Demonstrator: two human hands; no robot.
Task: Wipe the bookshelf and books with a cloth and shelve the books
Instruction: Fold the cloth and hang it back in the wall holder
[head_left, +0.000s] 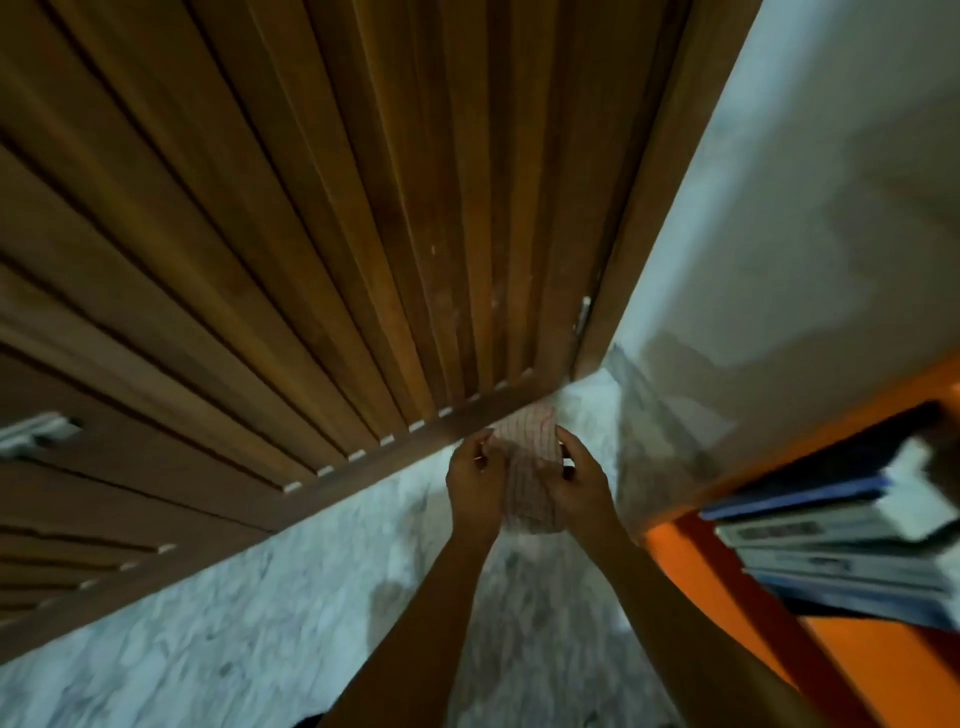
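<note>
A pale checked cloth hangs between both hands in the middle of the view, above the marble floor. My left hand pinches its left edge and my right hand grips its right edge. At the right stands the orange bookshelf, holding a stack of books that lie flat on one shelf. The books are blurred. Both hands are to the left of the shelf, apart from it.
A slatted wooden door fills the left and top, with a metal handle at the far left. A pale wall rises behind the shelf. White marble floor lies below my arms.
</note>
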